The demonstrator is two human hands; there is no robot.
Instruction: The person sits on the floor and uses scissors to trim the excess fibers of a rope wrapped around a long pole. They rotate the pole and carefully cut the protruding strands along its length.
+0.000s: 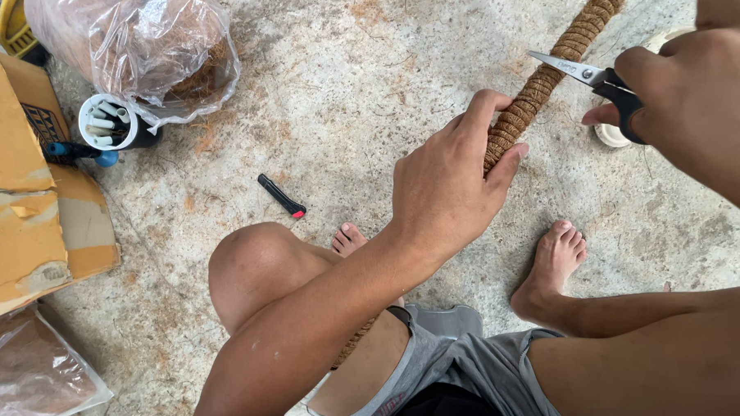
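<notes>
While the person sits on a stained concrete floor (365, 60) with bare knees up and bare feet flat, the left hand (447, 185) is wrapped around a long pole bound in brown coir rope (546, 79). The pole runs slantwise from the upper right edge of the view down past the hand and under the left forearm toward the lap. The fingers close over the top of the pole and the thumb presses its side, so the grip is tight.

The right hand (694, 90) holds a pair of scissors (599, 81) with black handles. The steel blades point left and look closed or nearly so, with the tip right at the rope, just above the left hand; whether it touches the rope I cannot tell. A small round white object (612, 135) lies on the floor just under that hand, mostly hidden.

On the floor left of the knee lies a black utility knife (281, 195) with a red end, well apart from both hands. Farther left stands a round black and white tub (109, 123) filled with pale sticks, touching a clear plastic bag (143, 44) of brown fibre. A worn brown cardboard box (17, 204) fills the left edge, with a dark printed patch on its flap. Another clear bag (27, 376) of brown material lies in the lower left corner.
</notes>
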